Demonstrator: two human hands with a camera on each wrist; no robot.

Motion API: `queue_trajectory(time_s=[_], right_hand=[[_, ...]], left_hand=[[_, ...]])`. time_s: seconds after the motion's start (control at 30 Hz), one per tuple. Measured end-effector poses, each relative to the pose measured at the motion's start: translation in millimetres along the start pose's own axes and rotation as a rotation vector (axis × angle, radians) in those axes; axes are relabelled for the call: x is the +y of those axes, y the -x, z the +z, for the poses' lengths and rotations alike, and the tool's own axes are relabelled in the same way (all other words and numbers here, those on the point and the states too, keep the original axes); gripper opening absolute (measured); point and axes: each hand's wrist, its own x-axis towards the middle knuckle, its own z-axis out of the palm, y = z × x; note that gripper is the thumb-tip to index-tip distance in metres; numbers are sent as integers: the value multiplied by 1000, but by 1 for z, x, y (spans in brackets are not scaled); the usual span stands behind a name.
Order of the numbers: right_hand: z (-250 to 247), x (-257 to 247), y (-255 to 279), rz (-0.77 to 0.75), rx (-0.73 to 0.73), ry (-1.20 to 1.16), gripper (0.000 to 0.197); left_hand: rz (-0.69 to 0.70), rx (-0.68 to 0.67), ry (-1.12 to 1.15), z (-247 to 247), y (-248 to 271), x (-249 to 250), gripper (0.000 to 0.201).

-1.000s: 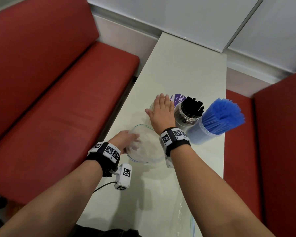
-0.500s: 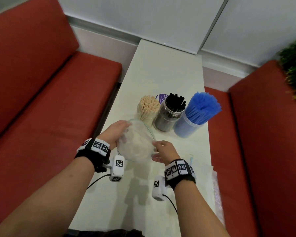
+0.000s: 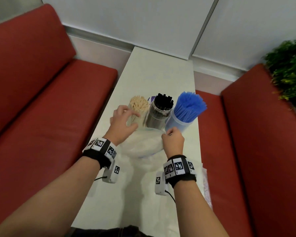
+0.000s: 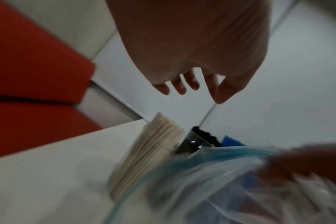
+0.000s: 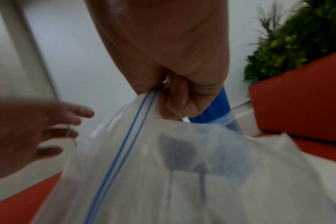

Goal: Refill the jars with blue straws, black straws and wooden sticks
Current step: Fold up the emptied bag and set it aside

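Setting: a narrow white table (image 3: 154, 79) is seen from above, set between two red upholstered benches (image 3: 46, 106); a green leafy plant (image 3: 287, 72) stands at the far right.
Jars: three containers are lined up side by side across the table, presumably so each kind stays sorted and within reach.
Wooden sticks: a pale bundle of thin wooden sticks (image 3: 138, 106) is stood upright in a clear jar on the left.
Black straws: a bunch of black straws (image 3: 163, 100) is held in a clear plastic jar in the middle.
Blue straws: a fanned bundle of bright blue straws (image 3: 189, 105) is held in a translucent tub on the right.
Bag: a clear plastic zip bag with a blue seal strip (image 5: 125, 151) is held just in front of the jars; it appears emptied.
Right hand (image 3: 173, 140): the bag's top edge is pinched between curled fingers and thumb, probably so it can be lifted clear.
Left hand (image 3: 122, 123): nothing is held; the fingers are spread and relaxed beside the wooden sticks, seemingly reaching toward that jar.
Progress: all three jars look full, so refilling is judged nearly done.
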Motion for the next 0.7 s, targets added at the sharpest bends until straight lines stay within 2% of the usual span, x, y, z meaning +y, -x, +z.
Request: queue_trajectory(time_s=[0.03,0.07,0.13,0.17,0.2,0.27,0.3,0.33,0.37,0.4,0.43,0.47,0.5,0.53,0.57,0.6,0.63,0.7], right_hand=[[-5,-6,1,-10,-12,7,16],[-8,-13,2,-19,-39,-7,14],[-14,-24,3,-5,-133,-145,9],[-20,-30,3,20,-210,-251,9],[-28,-34,4,38,-317,-364,13],[-46,-36,0,-35,-516,-537,17],[-56,-35,-3,-127,-520,-557,15],[-64,-33,-6,-225,-434,-507,11],[-70,-29,-10,-299,-285,-388,9],[-75,-23,-15,-332,-106,-197,11],[-80,-17,-18,-321,41,25,22],[-84,-10,-21,-260,93,154,39],[-88,-5,-25,-173,30,150,56],[-90,-1,-27,-93,-88,7,66],[-91,1,-26,-26,-213,-203,66],[-90,4,-25,-3,-312,-386,56],[-87,7,-24,-41,-333,-514,41],[-82,6,-21,-165,-196,-599,17]], left_hand=[[52,-81,84,3,1,15,11],[50,-245,147,7,2,30,11],[-68,-593,277,18,7,55,28],[-117,-669,414,25,10,61,38],[-131,-681,586,32,12,65,45],[-102,-608,799,39,16,67,45],[-113,-530,808,40,17,67,40],[-149,-427,780,38,17,67,34],[-198,-322,751,36,17,67,29],[-235,-241,748,34,16,66,28],[-256,-186,775,33,14,65,28],[-271,-136,822,32,12,66,28],[-294,-77,873,31,10,67,30],[-324,-19,911,30,8,69,30],[-349,20,928,30,6,70,31],[-361,19,935,30,4,71,31],[-359,-18,942,30,2,72,31],[-344,-121,971,29,0,72,30]])
